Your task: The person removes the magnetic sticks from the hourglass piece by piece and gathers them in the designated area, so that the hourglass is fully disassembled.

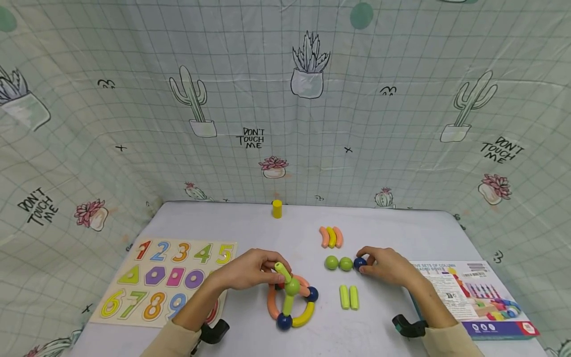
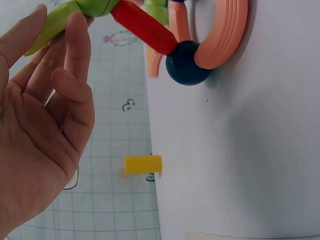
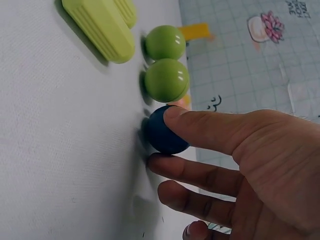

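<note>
My left hand point(image 1: 250, 269) pinches a light green stick point(image 2: 56, 25) that rises at a tilt from the green ball point(image 1: 292, 287) on top of a small frame. Below that ball, a red stick point(image 2: 145, 26) and a green stick point(image 1: 288, 305) slope down to dark blue balls point(image 1: 284, 321). Curved orange pieces point(image 1: 272, 301) and a curved yellow piece point(image 1: 305, 315) form the ring at the base. Over to the right, my right hand point(image 1: 385, 265) holds a dark blue ball point(image 3: 167, 131) between thumb and fingers, at the end of a row with two green balls point(image 3: 166, 80).
Curved orange and yellow pieces point(image 1: 331, 237) lie behind the balls, two green sticks point(image 1: 349, 297) in front. A yellow cylinder point(image 1: 277, 209) stands at the table's back edge. A number puzzle board point(image 1: 147, 282) lies left, a printed box point(image 1: 475, 297) right.
</note>
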`<state>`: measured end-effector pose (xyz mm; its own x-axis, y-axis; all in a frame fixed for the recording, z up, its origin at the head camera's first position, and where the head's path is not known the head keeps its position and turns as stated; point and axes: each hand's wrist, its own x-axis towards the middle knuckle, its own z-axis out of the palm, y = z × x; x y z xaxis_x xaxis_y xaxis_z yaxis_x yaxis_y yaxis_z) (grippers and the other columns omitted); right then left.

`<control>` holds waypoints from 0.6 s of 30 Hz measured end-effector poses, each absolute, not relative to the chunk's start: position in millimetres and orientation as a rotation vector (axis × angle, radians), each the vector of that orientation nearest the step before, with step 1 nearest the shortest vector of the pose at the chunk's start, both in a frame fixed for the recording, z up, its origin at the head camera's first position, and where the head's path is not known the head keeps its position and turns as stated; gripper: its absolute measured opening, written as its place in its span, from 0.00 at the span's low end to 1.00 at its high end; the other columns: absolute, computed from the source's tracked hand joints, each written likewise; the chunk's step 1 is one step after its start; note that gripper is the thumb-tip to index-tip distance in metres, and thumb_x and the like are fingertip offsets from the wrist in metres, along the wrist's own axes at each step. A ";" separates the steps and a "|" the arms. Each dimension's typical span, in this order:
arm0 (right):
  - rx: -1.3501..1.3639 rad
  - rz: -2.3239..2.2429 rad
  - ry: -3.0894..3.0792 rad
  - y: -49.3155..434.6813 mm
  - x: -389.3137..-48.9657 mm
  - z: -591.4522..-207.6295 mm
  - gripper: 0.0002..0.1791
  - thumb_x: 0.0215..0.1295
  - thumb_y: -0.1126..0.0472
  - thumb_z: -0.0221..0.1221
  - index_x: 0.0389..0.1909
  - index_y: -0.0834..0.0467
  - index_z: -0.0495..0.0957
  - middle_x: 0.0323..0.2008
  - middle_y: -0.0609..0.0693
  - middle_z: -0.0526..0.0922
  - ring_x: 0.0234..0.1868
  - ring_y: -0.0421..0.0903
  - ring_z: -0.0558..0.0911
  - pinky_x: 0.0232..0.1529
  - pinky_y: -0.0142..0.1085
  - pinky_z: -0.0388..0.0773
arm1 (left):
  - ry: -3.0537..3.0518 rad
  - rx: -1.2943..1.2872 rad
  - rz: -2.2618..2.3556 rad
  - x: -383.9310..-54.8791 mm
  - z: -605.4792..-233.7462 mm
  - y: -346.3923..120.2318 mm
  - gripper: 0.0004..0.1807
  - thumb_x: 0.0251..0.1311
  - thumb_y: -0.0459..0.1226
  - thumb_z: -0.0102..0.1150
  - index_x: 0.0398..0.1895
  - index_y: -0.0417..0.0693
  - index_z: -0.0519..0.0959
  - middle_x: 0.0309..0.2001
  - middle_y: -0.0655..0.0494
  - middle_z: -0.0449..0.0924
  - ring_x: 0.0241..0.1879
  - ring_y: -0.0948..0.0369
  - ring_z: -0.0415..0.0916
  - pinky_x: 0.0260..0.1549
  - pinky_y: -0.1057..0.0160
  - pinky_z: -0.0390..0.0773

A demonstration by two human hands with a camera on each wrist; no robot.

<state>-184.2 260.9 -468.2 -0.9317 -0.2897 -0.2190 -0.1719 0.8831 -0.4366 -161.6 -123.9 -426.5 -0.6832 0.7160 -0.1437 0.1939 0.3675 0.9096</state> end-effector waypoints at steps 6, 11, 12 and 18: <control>-0.346 -0.605 2.786 261.7 -184.7 -470.4 0.22 0.63 0.53 0.68 0.56 0.52 0.79 0.37 0.46 0.83 0.35 0.44 0.78 0.37 0.44 0.77 | 2.078 0.779 1.301 -160.0 -426.0 -124.4 0.09 0.67 0.41 0.64 0.48 0.55 0.83 0.39 0.48 0.88 0.38 0.53 0.82 0.29 0.71 0.69; -0.349 -0.604 2.788 261.6 -185.7 -471.4 0.23 0.62 0.53 0.69 0.58 0.53 0.79 0.39 0.47 0.83 0.38 0.44 0.79 0.39 0.46 0.78 | 2.105 0.777 1.267 -159.6 -425.7 -124.6 0.09 0.66 0.42 0.64 0.48 0.58 0.83 0.38 0.49 0.88 0.36 0.55 0.81 0.29 0.70 0.69; -0.347 -0.604 2.787 261.6 -185.7 -471.3 0.24 0.62 0.53 0.69 0.58 0.53 0.78 0.39 0.47 0.84 0.38 0.45 0.79 0.39 0.46 0.78 | 2.108 0.779 1.263 -159.6 -425.7 -124.6 0.09 0.66 0.42 0.65 0.48 0.58 0.83 0.38 0.49 0.88 0.36 0.55 0.81 0.29 0.70 0.69; -0.357 -0.595 2.783 261.9 -185.4 -470.1 0.26 0.61 0.54 0.70 0.59 0.53 0.78 0.39 0.46 0.84 0.39 0.45 0.80 0.40 0.47 0.78 | 2.103 0.800 1.262 -160.1 -425.6 -125.2 0.10 0.66 0.42 0.65 0.48 0.57 0.83 0.38 0.49 0.88 0.37 0.54 0.82 0.29 0.70 0.69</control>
